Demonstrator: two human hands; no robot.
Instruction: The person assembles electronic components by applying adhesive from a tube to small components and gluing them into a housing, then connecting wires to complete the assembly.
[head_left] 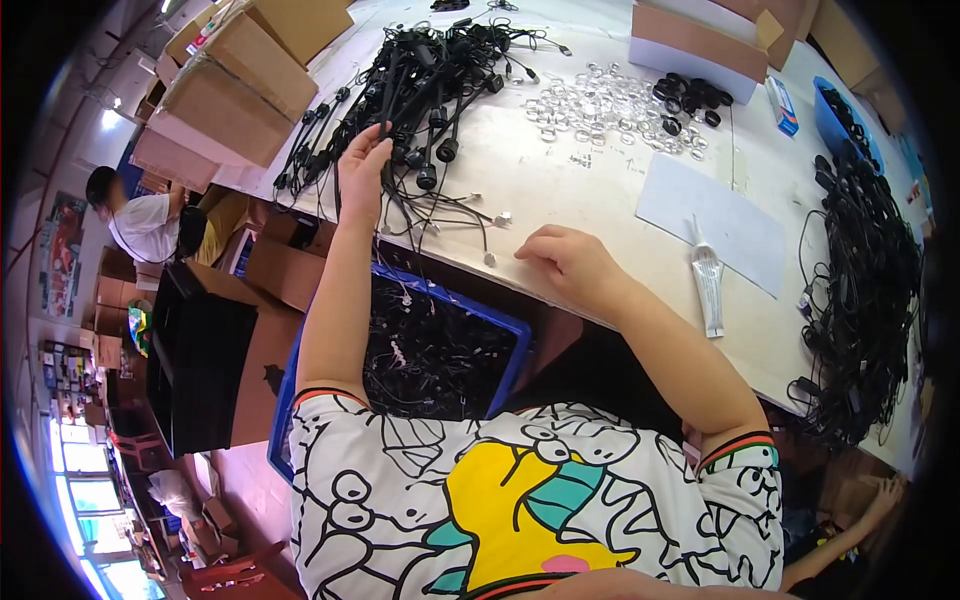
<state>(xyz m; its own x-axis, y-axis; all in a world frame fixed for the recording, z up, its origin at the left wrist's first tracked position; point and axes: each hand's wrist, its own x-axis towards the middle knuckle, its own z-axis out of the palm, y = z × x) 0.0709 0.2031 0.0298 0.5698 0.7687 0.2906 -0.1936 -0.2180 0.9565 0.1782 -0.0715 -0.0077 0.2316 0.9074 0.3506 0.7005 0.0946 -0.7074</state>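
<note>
My left hand [362,175] reaches into a heap of black cables [425,75] on the far left of the white table. Its thumb and fingertips close on a black cable with a rod-like part; the exact grip is partly hidden. Several of these cables carry round black heads [427,177], and thin leads with small white connectors [502,218] trail toward the front edge. Bent loosely at that edge, my right hand [575,265] lies right of the connectors, with nothing visible in its fingers.
Clear rings [590,105] and black rings [690,97] lie beyond, before an open carton [695,50]. A tube [707,290] rests beside a white sheet [700,205]. More cables [860,290] pile up at right. Below stands a blue crate [515,365]. Another person [150,225] is at left.
</note>
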